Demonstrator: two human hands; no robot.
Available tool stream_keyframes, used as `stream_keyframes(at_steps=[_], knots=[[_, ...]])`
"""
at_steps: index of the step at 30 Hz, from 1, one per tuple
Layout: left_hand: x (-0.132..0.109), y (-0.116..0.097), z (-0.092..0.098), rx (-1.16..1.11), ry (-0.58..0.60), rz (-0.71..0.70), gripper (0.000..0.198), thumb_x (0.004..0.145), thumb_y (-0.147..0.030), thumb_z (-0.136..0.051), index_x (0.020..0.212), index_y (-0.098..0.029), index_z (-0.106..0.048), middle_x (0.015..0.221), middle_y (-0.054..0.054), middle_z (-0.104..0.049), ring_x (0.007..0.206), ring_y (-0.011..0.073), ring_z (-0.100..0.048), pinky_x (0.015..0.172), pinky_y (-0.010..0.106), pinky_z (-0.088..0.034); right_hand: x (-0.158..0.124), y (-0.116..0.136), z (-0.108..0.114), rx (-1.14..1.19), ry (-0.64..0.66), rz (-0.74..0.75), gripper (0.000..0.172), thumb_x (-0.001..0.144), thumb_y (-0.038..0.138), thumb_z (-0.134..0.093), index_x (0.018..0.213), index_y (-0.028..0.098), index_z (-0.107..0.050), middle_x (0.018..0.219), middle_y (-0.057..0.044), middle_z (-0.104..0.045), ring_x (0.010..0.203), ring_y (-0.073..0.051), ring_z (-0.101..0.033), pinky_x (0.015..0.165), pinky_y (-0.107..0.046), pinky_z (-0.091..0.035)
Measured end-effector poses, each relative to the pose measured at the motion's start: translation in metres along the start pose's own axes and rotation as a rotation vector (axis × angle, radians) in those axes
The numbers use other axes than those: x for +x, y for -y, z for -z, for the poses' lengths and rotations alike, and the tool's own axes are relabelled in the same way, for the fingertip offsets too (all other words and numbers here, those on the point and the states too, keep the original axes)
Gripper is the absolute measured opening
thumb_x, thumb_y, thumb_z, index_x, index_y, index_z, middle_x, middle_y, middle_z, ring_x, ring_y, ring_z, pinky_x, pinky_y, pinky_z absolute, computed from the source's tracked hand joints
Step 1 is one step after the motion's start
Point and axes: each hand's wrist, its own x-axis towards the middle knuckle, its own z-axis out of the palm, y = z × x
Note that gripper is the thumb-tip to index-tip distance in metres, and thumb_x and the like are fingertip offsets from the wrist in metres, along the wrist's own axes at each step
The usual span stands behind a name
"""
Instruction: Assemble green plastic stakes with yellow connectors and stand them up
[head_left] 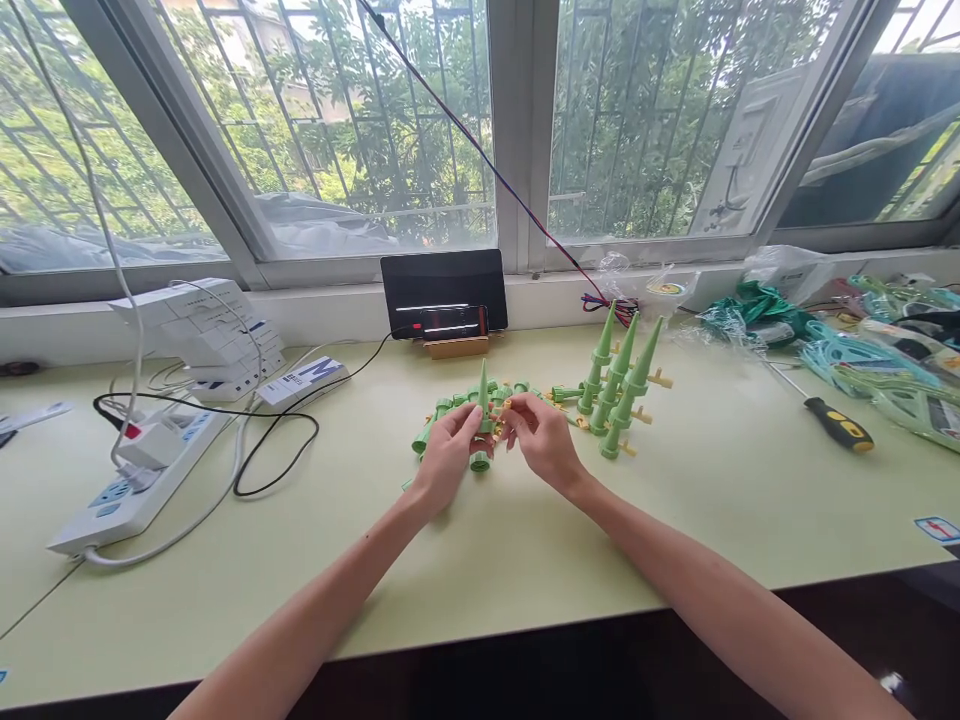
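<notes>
Near the middle of the table, my left hand (450, 448) is closed round a green cone (484, 385) that points upward. My right hand (541, 438) is pinched close beside it, with a small yellow piece (508, 405) at its fingertips. Behind and left of the hands lies a pile of green parts (444, 408), partly hidden by my fingers. A green cap (480, 462) sits just below my left fingers. To the right stand several green spikes (621, 385) with yellow valves sticking out of their sides.
A tablet (444, 280) and a phone lean on a stand at the back. White boxes (202, 330), cables and a power strip (142, 490) are on the left. At the right lie a screwdriver (840, 424) and bagged teal items (847, 360).
</notes>
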Motion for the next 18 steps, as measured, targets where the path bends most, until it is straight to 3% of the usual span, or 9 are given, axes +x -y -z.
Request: stream_keyframes(at_steps=[18], knots=[[0.0,0.0063,0.0011,0.013,-0.01,-0.015,0.035,0.086,-0.044,-0.062,0.102,-0.014,-0.068,0.082,0.006,-0.065,0.062,0.0133,-0.059,0.055,0.027,-0.049,-0.0027,0.002,-0.0001,-0.056,0.063,-0.006,0.026,0.09,0.045,-0.058,0.081,0.02,-0.058,0.069,-0.001,-0.061,0.053,-0.013,-0.058,0.049,-0.025,-0.049]])
